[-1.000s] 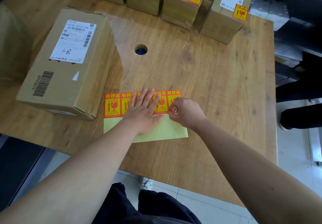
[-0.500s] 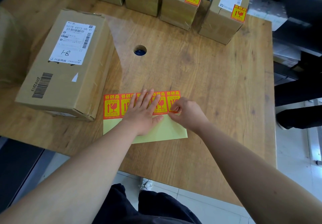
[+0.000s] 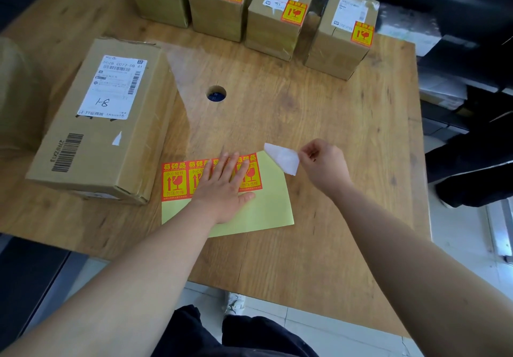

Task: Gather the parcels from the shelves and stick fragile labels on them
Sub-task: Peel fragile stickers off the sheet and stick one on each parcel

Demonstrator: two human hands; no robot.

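A yellow backing sheet (image 3: 266,212) lies on the wooden table (image 3: 347,168), with a row of red-and-yellow fragile labels (image 3: 173,180) along its top edge. My left hand (image 3: 222,190) presses flat on the sheet, fingers spread over the labels. My right hand (image 3: 323,166) pinches a peeled label (image 3: 283,158), white back side showing, just above the sheet's top right corner. A large cardboard parcel (image 3: 102,123) with a white shipping label lies at the left and carries no fragile label on its top. Several smaller parcels (image 3: 280,15) with fragile labels stand in a row at the back.
A round cable hole (image 3: 216,93) sits in the middle of the table. A clear plastic film (image 3: 183,65) lies beside the large parcel. A brown bag-like shape (image 3: 16,93) is at the far left. A person's dark legs (image 3: 472,168) stand at the right.
My right hand has peeled the rightmost label off the sheet and lifted it up and to the right. My left hand has stayed pressed on the sheet.
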